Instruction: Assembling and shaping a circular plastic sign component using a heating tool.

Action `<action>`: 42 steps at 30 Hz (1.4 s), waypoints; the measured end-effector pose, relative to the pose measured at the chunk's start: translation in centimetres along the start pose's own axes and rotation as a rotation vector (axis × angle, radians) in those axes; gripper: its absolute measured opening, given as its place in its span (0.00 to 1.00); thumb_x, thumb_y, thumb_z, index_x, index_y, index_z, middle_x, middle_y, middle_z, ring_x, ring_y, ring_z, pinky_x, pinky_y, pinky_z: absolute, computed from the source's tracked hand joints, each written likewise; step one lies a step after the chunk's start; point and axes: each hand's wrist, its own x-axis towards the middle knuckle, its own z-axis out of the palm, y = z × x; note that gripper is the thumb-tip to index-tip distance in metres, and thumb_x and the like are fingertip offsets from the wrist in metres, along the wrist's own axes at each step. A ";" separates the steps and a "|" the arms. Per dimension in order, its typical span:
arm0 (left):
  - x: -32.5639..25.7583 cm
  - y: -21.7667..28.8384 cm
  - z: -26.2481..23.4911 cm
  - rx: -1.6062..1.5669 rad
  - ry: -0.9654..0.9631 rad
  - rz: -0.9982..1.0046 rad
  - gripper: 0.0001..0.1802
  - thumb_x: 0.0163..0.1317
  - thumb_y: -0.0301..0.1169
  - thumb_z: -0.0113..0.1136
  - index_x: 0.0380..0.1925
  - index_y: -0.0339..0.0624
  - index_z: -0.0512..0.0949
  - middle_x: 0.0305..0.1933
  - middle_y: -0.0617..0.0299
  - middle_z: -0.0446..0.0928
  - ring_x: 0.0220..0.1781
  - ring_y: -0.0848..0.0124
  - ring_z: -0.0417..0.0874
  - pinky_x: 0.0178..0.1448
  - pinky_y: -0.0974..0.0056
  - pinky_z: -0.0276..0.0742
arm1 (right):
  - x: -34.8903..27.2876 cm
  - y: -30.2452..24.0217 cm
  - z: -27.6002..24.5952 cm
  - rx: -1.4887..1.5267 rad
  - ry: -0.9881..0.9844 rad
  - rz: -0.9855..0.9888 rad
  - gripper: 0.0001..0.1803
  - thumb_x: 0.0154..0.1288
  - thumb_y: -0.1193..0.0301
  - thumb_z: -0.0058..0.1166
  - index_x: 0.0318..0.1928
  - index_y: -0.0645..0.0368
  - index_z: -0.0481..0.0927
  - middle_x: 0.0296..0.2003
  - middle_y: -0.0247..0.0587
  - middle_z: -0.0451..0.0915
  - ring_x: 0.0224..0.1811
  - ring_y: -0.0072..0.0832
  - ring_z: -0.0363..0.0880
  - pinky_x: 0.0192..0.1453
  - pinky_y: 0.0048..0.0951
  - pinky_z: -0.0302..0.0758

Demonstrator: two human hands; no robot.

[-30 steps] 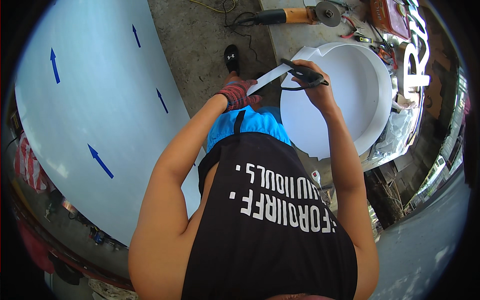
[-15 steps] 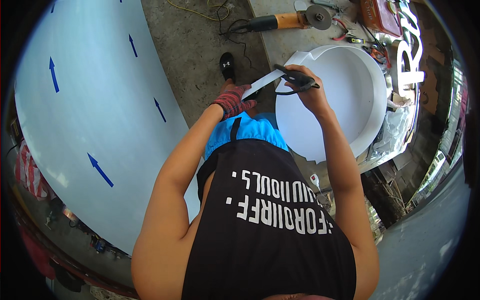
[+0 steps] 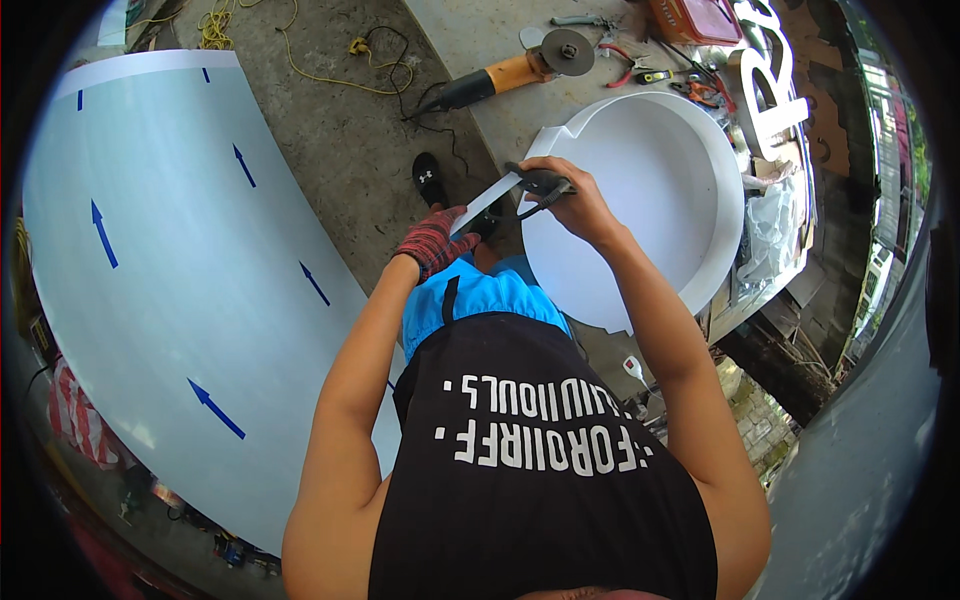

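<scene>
At far left lies a pale-blue sheet (image 3: 170, 270) with dark-blue arrows. Your left hand (image 3: 432, 243), in a red-and-black glove, pinches the lower end of a white strip (image 3: 487, 202), which slants up between your hands. Beyond, an orange angle grinder (image 3: 505, 75) rests on the workbench (image 3: 510, 118). Your bare right hand (image 3: 580, 205) is closed around a black hand tool (image 3: 543, 185) at the strip's upper end; whether its jaws bite cannot be told. Rightmost: a round, white-walled piece (image 3: 650, 190), then white letter-shaped pieces (image 3: 770, 110).

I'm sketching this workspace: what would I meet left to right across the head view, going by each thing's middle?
Pale blue panel, gloved left hand, white strip, right hand, round white form, clear plastic sheet.
</scene>
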 end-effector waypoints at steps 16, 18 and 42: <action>0.6 -0.8 0.3 0.040 0.056 0.050 0.39 0.66 0.46 0.66 0.74 0.46 0.67 0.70 0.43 0.74 0.71 0.48 0.75 0.73 0.53 0.71 | 0.1 -0.5 -0.2 0.008 0.006 -0.024 0.26 0.53 0.83 0.69 0.54 0.56 0.79 0.50 0.47 0.84 0.55 0.51 0.82 0.60 0.45 0.80; 0.4 0.0 -0.2 0.045 0.031 0.027 0.37 0.67 0.46 0.66 0.73 0.46 0.68 0.68 0.43 0.75 0.71 0.48 0.76 0.73 0.53 0.71 | 0.1 -0.4 -0.2 0.014 -0.002 -0.027 0.26 0.53 0.83 0.69 0.54 0.56 0.79 0.50 0.47 0.84 0.55 0.51 0.82 0.60 0.45 0.80; 0.3 0.5 -1.0 0.015 -0.015 -0.018 0.36 0.68 0.48 0.64 0.71 0.46 0.69 0.66 0.44 0.77 0.68 0.47 0.77 0.73 0.52 0.70 | 0.2 -0.3 0.3 0.017 -0.020 0.033 0.22 0.59 0.78 0.69 0.55 0.56 0.81 0.47 0.48 0.85 0.50 0.46 0.86 0.55 0.41 0.82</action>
